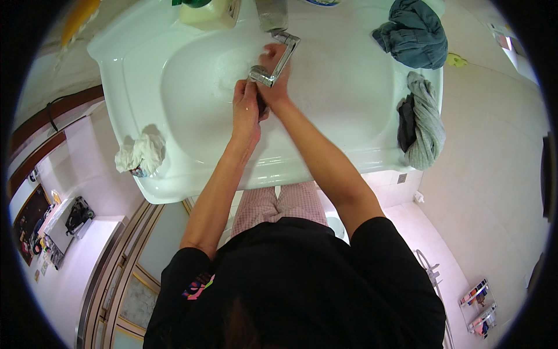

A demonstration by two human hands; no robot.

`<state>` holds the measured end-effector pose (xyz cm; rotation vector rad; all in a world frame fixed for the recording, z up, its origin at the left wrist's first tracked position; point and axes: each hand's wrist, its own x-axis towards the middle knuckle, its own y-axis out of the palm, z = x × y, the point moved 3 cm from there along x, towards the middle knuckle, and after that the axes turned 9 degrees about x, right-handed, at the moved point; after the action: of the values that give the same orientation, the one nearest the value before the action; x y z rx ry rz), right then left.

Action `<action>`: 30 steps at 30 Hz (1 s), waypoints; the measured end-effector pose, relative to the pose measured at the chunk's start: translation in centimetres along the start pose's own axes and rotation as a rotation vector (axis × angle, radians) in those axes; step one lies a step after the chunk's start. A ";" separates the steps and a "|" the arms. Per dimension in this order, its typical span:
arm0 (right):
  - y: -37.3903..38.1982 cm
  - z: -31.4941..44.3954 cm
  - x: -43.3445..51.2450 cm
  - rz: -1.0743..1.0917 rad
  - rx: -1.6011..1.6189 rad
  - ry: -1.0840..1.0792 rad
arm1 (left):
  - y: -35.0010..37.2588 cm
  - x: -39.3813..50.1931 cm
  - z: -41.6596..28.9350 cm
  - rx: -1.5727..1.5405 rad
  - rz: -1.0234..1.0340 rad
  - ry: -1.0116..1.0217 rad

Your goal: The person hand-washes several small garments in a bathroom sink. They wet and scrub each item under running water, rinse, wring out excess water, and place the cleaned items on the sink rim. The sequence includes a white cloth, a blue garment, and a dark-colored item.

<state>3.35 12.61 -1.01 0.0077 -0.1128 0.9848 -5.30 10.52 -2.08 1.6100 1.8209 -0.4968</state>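
Both of my hands are over the white ceramic washbasin (344, 100), close to the chrome faucet spout (283, 61). My left hand (246, 107) is closed around a small dark item (262, 104), which looks like cloth and is mostly hidden by the fingers. Beside it, under the jointed spout, my right hand (277, 72) has its fingers curled. The spout covers part of that hand, so its grip is unclear. Water is rippling in the bowl left of the spout's end.
On the right rim lie a bunched blue-grey cloth (416, 35), a twisted light-grey cloth (425, 126) and a dark cloth (406, 124). A crumpled white cloth (146, 152) rests on the left front corner. Behind the bowl stands a pale-yellow bottle (209, 15).
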 end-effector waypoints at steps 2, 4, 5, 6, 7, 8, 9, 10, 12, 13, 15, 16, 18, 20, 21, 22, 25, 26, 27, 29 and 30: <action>0.0 0.7 -0.5 -0.002 0.167 0.433 | 0.1 -0.1 -0.1 0.161 0.072 -0.061; 0.7 1.4 -1.8 0.105 -0.005 0.273 | 0.1 0.7 -2.3 -0.066 0.108 0.135; 1.1 2.0 -2.8 0.200 -0.123 0.105 | -0.4 0.5 -2.4 -0.072 0.036 -0.030; 1.2 1.4 -2.8 0.176 -0.072 0.142 | -0.5 -0.1 -2.6 -0.073 0.003 -0.052; 1.4 0.9 -3.0 0.174 -0.031 0.196 | -0.1 -0.4 -2.7 -0.203 0.101 -0.094; 1.7 0.1 -2.9 0.217 -0.025 0.349 | 0.2 -1.2 -2.6 -0.330 0.147 -0.084; 1.6 -0.2 -2.3 0.119 0.082 0.385 | 0.4 -1.7 -2.2 -0.452 0.152 -0.116; 1.6 -0.2 -2.2 0.090 0.102 0.321 | 0.5 -2.0 -1.9 -0.445 0.139 -0.135; 1.4 0.6 -1.6 0.008 0.145 0.173 | 0.3 -1.9 -1.6 -0.332 0.178 -0.080; 1.5 1.0 -1.1 0.036 0.106 0.190 | 0.2 -1.6 -1.8 -0.361 0.249 -0.001; 2.3 2.8 -3.2 0.214 0.121 0.283 | -1.4 -0.5 -2.8 -0.271 0.220 0.108; 2.7 3.7 -3.7 0.325 -0.041 0.177 | -1.5 -0.3 -3.1 -0.310 0.245 0.197; 2.8 3.6 -3.8 0.230 0.044 0.224 | -2.2 -0.4 -2.6 -0.349 0.252 0.065; 2.8 1.7 -3.1 0.092 0.139 0.295 | -2.6 -1.3 -1.1 -0.577 0.206 -0.183; 2.8 0.2 -1.8 0.073 0.040 0.170 | -2.6 -1.9 -0.5 -0.496 0.175 -0.049; 3.1 -2.1 -1.3 0.143 0.272 0.317 | -3.2 -2.0 -0.4 -0.398 0.119 0.028; 2.2 -7.4 0.2 0.197 1.137 0.607 | -4.9 -1.6 0.2 -0.287 0.098 0.135; 2.4 -8.0 0.2 0.223 1.231 0.627 | -5.7 -1.5 0.6 -0.345 0.062 0.097; 1.9 -8.4 0.0 0.238 1.314 0.930 | -6.5 -1.3 0.9 -0.439 0.036 -0.059; 0.1 -6.6 -0.1 0.329 1.430 1.021 | -7.3 -1.3 1.0 -0.596 0.085 -0.177; -1.1 -5.6 0.2 0.259 1.441 1.020 | -7.5 -1.5 0.9 -0.655 0.160 -0.198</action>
<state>4.92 12.51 -6.47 0.8123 1.5674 1.0351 -12.40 7.52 -2.68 1.1859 1.4777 0.0245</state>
